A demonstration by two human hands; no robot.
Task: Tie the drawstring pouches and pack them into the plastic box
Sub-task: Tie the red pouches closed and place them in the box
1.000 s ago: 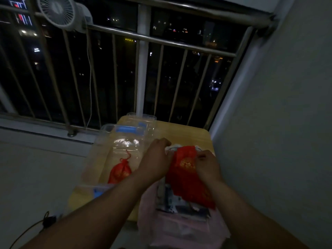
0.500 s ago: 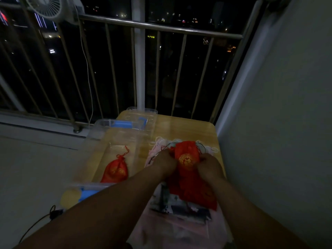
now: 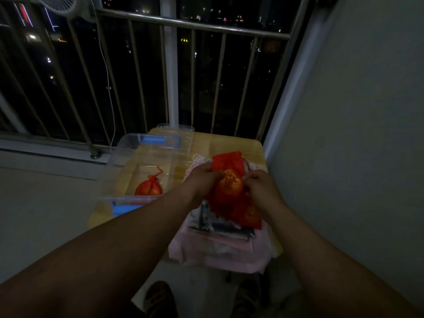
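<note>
Head view: left hand (image 3: 202, 182) and right hand (image 3: 262, 188) pinch the red pouch (image 3: 229, 165) (mouth pointing away, lengthwise).

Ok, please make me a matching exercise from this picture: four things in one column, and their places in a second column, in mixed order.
Things
1. tied red pouch
2. upper red pouch
3. pink fabric stack
4. fan

Places
A. up by the railing, top left of the view
B. inside the plastic box
C. on the table, beneath the hands
D. pinched between the left hand and the right hand

Pairs: 1-B, 2-D, 3-C, 4-A
</note>
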